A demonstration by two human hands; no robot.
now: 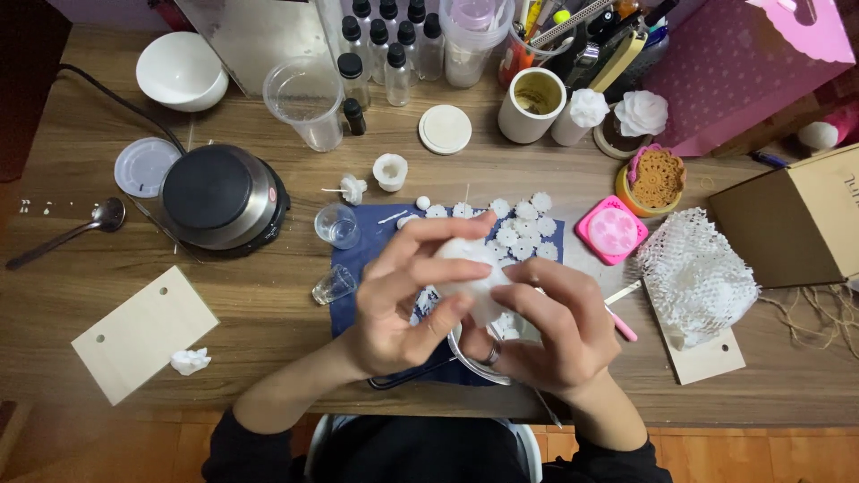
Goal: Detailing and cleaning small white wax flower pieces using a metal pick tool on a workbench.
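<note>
A white moulded piece (pixel 474 277) sits between both hands above the blue cloth (pixel 358 268), over a small metal pot (pixel 474 362) at the near edge of the worktop (pixel 268 295). The left hand (pixel 403 295) curls its fingers around the piece from the left; the right hand (pixel 555 326), ring on one finger, pinches its lower right side.

Done, judging by the layout: a batch of small white flower shapes (pixel 519 228) already lies in rows on the cloth, out of the mould. The pink mould (pixel 612 230) rests just right of the cloth. Left, by the look of it: the piece in hand is not yet set among them.

Farther out: a black hot plate (pixel 219 197), a spoon (pixel 72 231), a clear cup (pixel 304 98), dark-capped bottles (pixel 394 45).
</note>
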